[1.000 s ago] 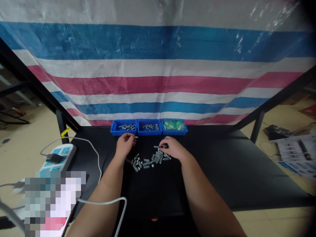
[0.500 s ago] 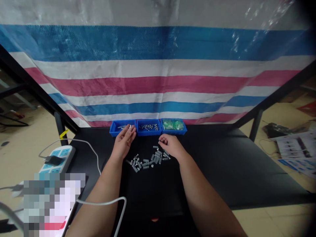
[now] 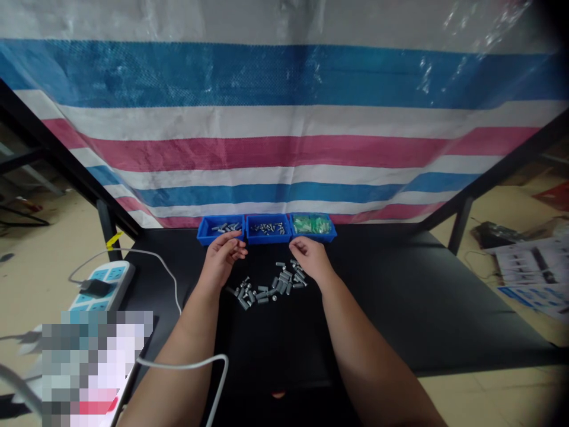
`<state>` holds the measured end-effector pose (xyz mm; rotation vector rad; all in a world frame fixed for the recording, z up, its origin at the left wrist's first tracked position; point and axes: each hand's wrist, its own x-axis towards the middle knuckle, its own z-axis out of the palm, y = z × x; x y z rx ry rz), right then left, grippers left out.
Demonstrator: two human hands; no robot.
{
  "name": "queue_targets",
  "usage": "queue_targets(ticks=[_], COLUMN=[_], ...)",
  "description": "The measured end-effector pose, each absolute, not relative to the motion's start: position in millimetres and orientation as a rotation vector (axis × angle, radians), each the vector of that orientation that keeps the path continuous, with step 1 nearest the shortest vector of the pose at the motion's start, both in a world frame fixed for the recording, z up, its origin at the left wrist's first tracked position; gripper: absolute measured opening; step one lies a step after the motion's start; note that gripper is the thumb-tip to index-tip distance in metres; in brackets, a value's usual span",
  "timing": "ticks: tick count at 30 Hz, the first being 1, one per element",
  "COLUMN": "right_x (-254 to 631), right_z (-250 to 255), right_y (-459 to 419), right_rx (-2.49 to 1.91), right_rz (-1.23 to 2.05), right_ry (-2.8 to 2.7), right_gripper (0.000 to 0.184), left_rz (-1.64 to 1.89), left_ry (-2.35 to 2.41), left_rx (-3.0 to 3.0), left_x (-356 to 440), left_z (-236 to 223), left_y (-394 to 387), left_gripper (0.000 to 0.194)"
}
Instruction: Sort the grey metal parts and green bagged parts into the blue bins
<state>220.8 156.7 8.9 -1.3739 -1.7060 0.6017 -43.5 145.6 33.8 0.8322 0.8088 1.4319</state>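
Observation:
My left hand [image 3: 223,254] is beside the front edge of the left blue bin [image 3: 203,236], its fingers loosely curled and apart, with nothing visible in them. That bin holds grey cylindrical pieces [image 3: 229,227]. My right hand [image 3: 312,256] is in front of the right blue bin [image 3: 329,238], thumb and fingers pinched together; whatever lies between them is hidden. Between and below both hands, a loose scatter of grey cylinders [image 3: 282,284] and small silver screws [image 3: 247,280] lies on the black table [image 3: 275,338].
The middle blue bin [image 3: 267,240] holds small screws [image 3: 267,228]; green-tinted plastic packets [image 3: 311,224] fill the right one. A striped tarp [image 3: 288,151] hangs behind. At left are a power strip [image 3: 116,274] and a white cable [image 3: 186,365] crossing my left forearm.
My left hand has drawn back slightly from the left bin, uncovering more grey cylinders; the silver piece at its fingertips no longer shows. My right hand has lifted slightly away from the scattered pieces.

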Motion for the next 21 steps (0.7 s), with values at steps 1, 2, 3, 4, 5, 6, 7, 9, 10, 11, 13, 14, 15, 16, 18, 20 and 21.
queue_targets(ticks=[1,2,3,4,5,6,7,9,10,11,13,14,15,16,18,20,21], right_x=[221,220,219,218,217,215,213,208,206,203,197,194,191,189,185,185,186], right_z=[7,6,5,5,4,5,5,5,5,6,7,8,9,11,14,16,16], right_y=[157,158,158,158,157,156,156,154,154,154,154,155,155,155,154,154,153], right_rx=[-1.404,-1.439,-1.475,-1.509,-1.541,-1.572,-1.602,-1.658,-1.678,-1.683,-1.623,-1.545,-1.438,-1.313,-1.100,-1.036,-1.067], right_rz=[0.600,0.597,0.596,0.596,0.598,0.606,0.618,0.639,0.648,0.668,0.772,0.858,0.953,1.043,1.172,1.217,1.201], right_ry=[-1.694,-1.678,-1.664,-1.653,-1.647,-1.649,-1.656,-1.671,-1.665,-1.644,-1.528,-1.438,-1.340,-1.251,-1.145,-1.152,-1.196], right_gripper=[0.017,0.016,0.015,0.014,0.013,0.013,0.012,0.011,0.010,0.010,0.010,0.012,0.016,0.022,0.040,0.051,0.049], left_rz=[1.440,1.451,1.464,1.477,1.490,1.501,1.510,1.516,1.515,1.509,1.496,1.491,1.488,1.484,1.476,1.468,1.468], left_ry=[0.822,0.840,0.863,0.888,0.914,0.939,0.962,0.998,1.010,1.016,1.010,0.999,0.984,0.967,0.935,0.916,0.912], left_rx=[0.837,0.841,0.840,0.836,0.829,0.822,0.814,0.801,0.793,0.782,0.752,0.735,0.718,0.704,0.683,0.668,0.660], left_x=[-43,-43,-43,-43,-43,-43,-43,-43,-43,-44,-44,-45,-45,-46,-46,-47,-47], left_z=[34,34,34,34,33,32,31,29,27,26,25,25,25,26,27,28,28], left_y=[146,146,146,146,147,148,149,151,152,152,153,153,153,153,153,153,153], left_gripper=[0.033,0.032,0.031,0.029,0.028,0.026,0.026,0.025,0.025,0.025,0.026,0.027,0.028,0.029,0.032,0.035,0.036])
